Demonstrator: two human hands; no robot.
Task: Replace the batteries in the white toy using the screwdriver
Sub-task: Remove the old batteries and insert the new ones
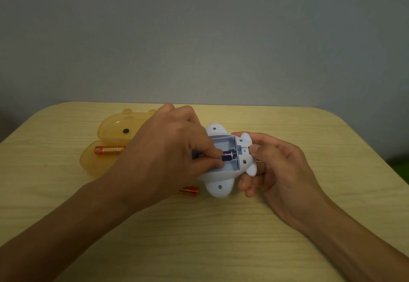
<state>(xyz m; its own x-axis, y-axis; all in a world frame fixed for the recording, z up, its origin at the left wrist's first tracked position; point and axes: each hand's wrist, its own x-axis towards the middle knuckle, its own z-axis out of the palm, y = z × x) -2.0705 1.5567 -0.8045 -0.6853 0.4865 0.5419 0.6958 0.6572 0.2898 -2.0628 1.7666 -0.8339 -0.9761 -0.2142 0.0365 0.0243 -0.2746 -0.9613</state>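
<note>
A white toy (pixel 223 164) with rounded, stubby limbs lies on its back at the centre of the worktop, its underside facing up. Its rectangular battery compartment is open, the cover off. Inside, a dark purple battery (pixel 228 156) lies lengthwise, its end toward three o'clock. An orange battery (pixel 109 150) lies flat at nine o'clock from the toy, well apart. Another orange and red battery (pixel 189 191), mostly hidden, seems to lie just beside the toy at seven o'clock.

Person, two forearms in view: left hand (pixel 168 149) and right hand (pixel 281 171) bare, ringless; no sleeves visible.
</note>
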